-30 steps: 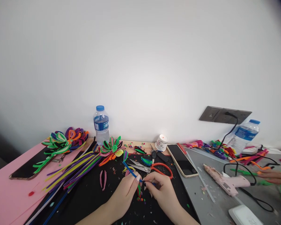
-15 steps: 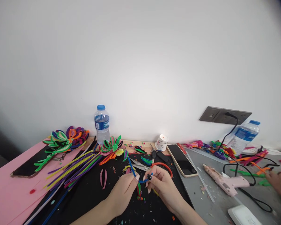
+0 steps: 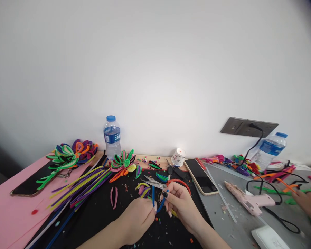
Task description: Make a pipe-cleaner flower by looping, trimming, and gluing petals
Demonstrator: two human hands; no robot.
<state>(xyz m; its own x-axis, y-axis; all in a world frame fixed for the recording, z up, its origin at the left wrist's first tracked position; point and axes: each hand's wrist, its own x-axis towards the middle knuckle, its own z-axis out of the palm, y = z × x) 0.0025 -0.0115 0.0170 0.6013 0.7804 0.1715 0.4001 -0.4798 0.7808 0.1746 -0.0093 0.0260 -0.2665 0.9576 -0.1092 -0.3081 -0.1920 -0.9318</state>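
Both my hands work a blue pipe cleaner (image 3: 158, 201) over the black mat (image 3: 103, 214). My left hand (image 3: 138, 219) pinches its lower end, fingers curled. My right hand (image 3: 180, 204) grips the other leg, so the piece is folded into a narrow V with its bend low between my fingertips. Just behind my hands lie scissors with orange handles (image 3: 168, 184) and a few small bent petals (image 3: 143, 189). A pink bent piece (image 3: 114, 197) lies to the left.
A bundle of long pipe cleaners (image 3: 77, 188) and finished flowers (image 3: 123, 163) lie left. Two water bottles (image 3: 111, 136) (image 3: 269, 148), a phone (image 3: 200, 176), a second phone (image 3: 28, 186), a pink glue gun (image 3: 248, 200) with cord. Another person's hand (image 3: 307, 204) at the right edge.
The blue pipe cleaner went from a long stem pointing up-left to a tight V fold. My left hand dropped lower and nearer; my right hand shifted slightly up toward the scissors.
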